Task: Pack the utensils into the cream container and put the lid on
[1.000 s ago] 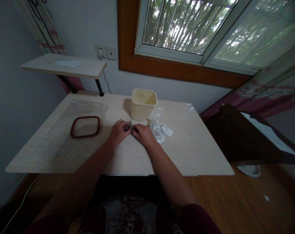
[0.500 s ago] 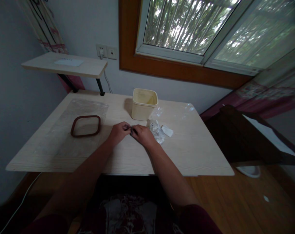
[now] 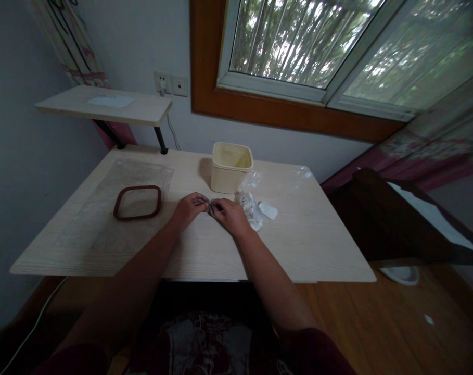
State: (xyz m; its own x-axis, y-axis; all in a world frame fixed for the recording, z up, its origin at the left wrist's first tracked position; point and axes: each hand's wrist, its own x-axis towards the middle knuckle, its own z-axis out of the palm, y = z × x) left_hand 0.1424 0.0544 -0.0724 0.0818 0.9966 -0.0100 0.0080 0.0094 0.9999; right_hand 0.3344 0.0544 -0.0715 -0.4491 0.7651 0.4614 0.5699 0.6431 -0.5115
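Note:
Close together over the middle of the table [image 3: 298,250], my left hand [image 3: 189,211] and my right hand [image 3: 230,214] meet at the fingertips. Between them is a small dark grey object [image 3: 211,207], mostly covered by the fingers, so its kind is unclear. Both hands are closed around it in a pinch. Just behind the right hand stands a cream plastic container [image 3: 227,179], upright and without a lid. Crumpled clear-white plastic [image 3: 252,212] lies right beside the right hand, with a small white block [image 3: 268,210] next to it.
On the left, a brown rounded-square ring [image 3: 137,216] rests on a flat clear plastic sheet [image 3: 103,234]. A raised shelf [image 3: 142,110] with a paper [image 3: 110,100] on it stands at the back left. A dark wooden piece of furniture [image 3: 400,229] is right of the table.
My fingers have shifted slightly around the small object, and a little more of its grey surface shows. The container, ring and plastic stay where they were.

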